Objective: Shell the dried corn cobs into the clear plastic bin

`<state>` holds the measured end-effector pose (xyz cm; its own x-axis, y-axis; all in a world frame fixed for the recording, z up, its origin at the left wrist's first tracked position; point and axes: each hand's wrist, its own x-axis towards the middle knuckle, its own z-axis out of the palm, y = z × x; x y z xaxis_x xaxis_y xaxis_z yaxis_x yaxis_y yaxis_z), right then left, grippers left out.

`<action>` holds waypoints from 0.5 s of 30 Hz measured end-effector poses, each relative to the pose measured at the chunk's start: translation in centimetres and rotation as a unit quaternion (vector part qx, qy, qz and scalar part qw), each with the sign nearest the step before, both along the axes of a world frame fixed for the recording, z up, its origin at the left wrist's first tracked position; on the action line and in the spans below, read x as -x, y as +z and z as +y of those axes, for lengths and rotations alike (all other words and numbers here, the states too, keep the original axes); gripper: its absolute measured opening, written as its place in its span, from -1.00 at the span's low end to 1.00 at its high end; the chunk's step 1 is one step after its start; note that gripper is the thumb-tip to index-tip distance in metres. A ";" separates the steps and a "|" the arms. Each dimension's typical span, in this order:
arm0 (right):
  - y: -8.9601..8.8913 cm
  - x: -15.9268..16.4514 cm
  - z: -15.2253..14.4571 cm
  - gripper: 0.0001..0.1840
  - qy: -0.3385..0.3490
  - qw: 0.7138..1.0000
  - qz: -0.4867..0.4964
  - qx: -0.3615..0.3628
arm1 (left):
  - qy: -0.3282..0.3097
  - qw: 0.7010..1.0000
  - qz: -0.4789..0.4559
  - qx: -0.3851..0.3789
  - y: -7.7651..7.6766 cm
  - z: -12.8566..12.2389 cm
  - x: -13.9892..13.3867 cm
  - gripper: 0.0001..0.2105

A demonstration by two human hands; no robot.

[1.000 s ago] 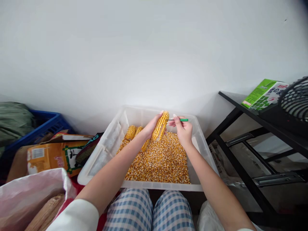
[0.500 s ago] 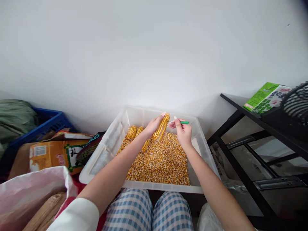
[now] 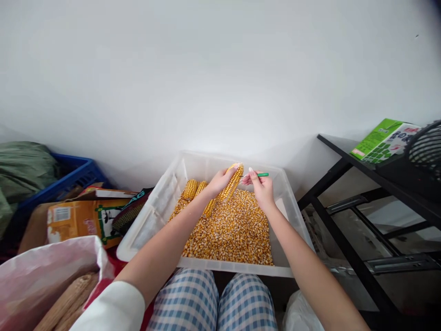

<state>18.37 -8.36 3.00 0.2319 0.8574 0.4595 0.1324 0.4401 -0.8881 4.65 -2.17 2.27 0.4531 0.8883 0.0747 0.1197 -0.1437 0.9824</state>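
Note:
My left hand (image 3: 220,179) is closed round a yellow corn cob (image 3: 232,184), which tilts upward over the bin. In my right hand (image 3: 261,185) is a thin tool with a green handle (image 3: 263,174), pinched between thumb and fingers. Its slim metal shaft points left at the side of the cob; whether its tip touches the kernels I cannot tell. Below both hands, loose corn kernels (image 3: 234,234) are heaped in a translucent plastic bin (image 3: 138,234). Several more cobs (image 3: 189,189) lie at the bin's left, partly hidden by my left arm.
Left of the bin are a bag holding bare cobs (image 3: 74,294), an orange carton (image 3: 74,220) and a blue crate (image 3: 77,168). To the right stands a black metal frame (image 3: 344,225) carrying a green-and-white box (image 3: 382,140) and a fan (image 3: 427,149). A white wall rises behind.
The cob has turned slightly in my left hand, and the green-handled tool has shifted a little to the left. The whole view has moved slightly.

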 end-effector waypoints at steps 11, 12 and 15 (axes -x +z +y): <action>0.0 -1.5 0.7 -0.62 0.076 0.987 0.103 0.095 | -0.046 0.989 0.034 -0.137 0.3 0.3 0.2 -0.51; 0.0 -1.6 0.7 -0.61 0.071 0.988 0.101 0.092 | -0.043 0.990 0.036 -0.129 0.2 0.3 0.0 -0.51; -0.1 -1.5 0.7 -0.60 0.039 0.993 0.089 0.067 | -0.034 0.994 0.034 -0.103 0.0 0.4 -0.2 -0.47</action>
<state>19.87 -7.61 2.88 0.2292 0.9269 0.2971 -0.0622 0.3186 -0.9458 4.87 -1.79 2.30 0.5226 0.8242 0.2181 0.1677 -0.3502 0.9215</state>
